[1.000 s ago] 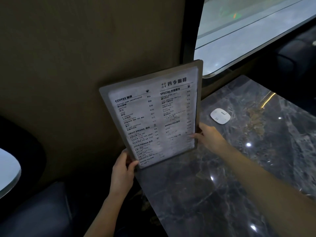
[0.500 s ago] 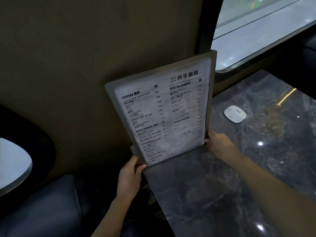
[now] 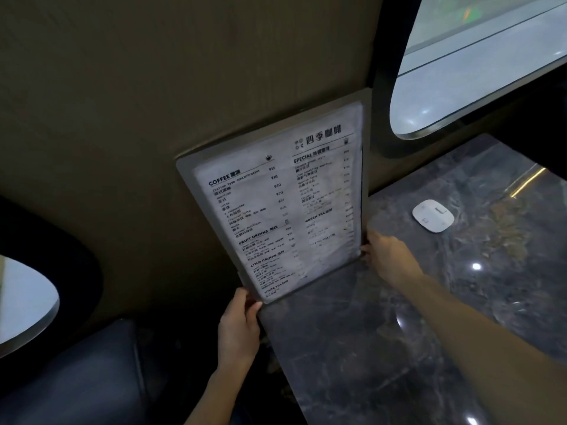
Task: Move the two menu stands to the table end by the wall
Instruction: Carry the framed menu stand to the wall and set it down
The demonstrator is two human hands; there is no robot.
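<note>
A grey-framed menu stand [image 3: 276, 204] with a white printed drinks list stands upright at the end of the dark marble table [image 3: 383, 332], close against the brown wall [image 3: 153, 102]. My left hand [image 3: 241, 320] grips its lower left corner at the table's edge. My right hand [image 3: 388, 256] holds its lower right corner, resting on the tabletop. Only one stand face shows; whether a second stand sits behind it is hidden.
A small white oval device [image 3: 432, 216] lies on the table to the right of the stand. A window [image 3: 478, 65] is above the table's far side. A dark padded seat [image 3: 76, 378] sits lower left, with a pale round tabletop [image 3: 21, 302] at the left edge.
The menu stand has come closer to the wall and stands nearly upright. Both hands keep their grip on its lower corners. The view has shifted left.
</note>
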